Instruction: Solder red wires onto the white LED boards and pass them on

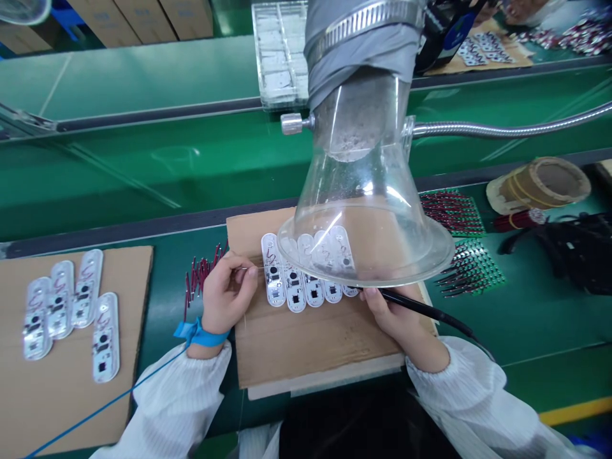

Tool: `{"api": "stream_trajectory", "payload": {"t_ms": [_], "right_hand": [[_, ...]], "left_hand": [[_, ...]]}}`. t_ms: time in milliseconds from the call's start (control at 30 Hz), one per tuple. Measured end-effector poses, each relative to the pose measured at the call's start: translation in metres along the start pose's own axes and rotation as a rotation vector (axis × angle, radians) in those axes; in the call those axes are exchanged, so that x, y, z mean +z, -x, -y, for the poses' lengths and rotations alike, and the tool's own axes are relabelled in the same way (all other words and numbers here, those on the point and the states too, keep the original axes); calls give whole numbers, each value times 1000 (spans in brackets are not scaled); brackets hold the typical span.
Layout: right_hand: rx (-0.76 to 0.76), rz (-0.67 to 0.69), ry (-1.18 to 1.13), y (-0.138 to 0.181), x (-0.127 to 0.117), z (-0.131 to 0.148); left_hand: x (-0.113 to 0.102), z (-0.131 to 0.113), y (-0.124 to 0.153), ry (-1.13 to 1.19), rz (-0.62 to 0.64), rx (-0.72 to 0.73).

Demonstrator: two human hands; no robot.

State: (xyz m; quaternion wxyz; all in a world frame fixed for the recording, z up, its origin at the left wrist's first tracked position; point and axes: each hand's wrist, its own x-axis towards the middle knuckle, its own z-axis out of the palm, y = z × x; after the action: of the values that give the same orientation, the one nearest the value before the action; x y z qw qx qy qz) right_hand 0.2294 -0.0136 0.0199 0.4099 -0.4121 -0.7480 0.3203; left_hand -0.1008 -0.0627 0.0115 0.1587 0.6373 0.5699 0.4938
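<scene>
A row of several white oblong circuit boards (294,287) lies on a brown cardboard sheet (310,344) in front of me. My left hand (227,296), with a blue wrist strap (201,333), is closed in a pinch on a thin solder wire (253,268) that reaches the leftmost board. My right hand (392,315) grips a black soldering iron (415,307), its tip at the right end of the row. A clear funnel-shaped fume hood (363,210) hangs over the boards and hides their far halves.
A second cardboard sheet (67,382) at the left carries several finished boards (67,306). Red wire pieces (201,274) lie by my left hand. More red wires on green panels (459,236), a tape roll (540,185), a black object (574,248) and a flexible metal arm (516,127) sit at the right.
</scene>
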Motion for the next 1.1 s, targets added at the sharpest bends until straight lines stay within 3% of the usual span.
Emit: {"api": "stream_trajectory", "payload": {"t_ms": [833,1100], "right_hand": [[31,-32,-28,0,2,-5],[107,-32,-36,6,4,-10]], "left_hand": [[0,2,1,-17,-2,-65],[-1,5,3,-25,-1,-98]]}}
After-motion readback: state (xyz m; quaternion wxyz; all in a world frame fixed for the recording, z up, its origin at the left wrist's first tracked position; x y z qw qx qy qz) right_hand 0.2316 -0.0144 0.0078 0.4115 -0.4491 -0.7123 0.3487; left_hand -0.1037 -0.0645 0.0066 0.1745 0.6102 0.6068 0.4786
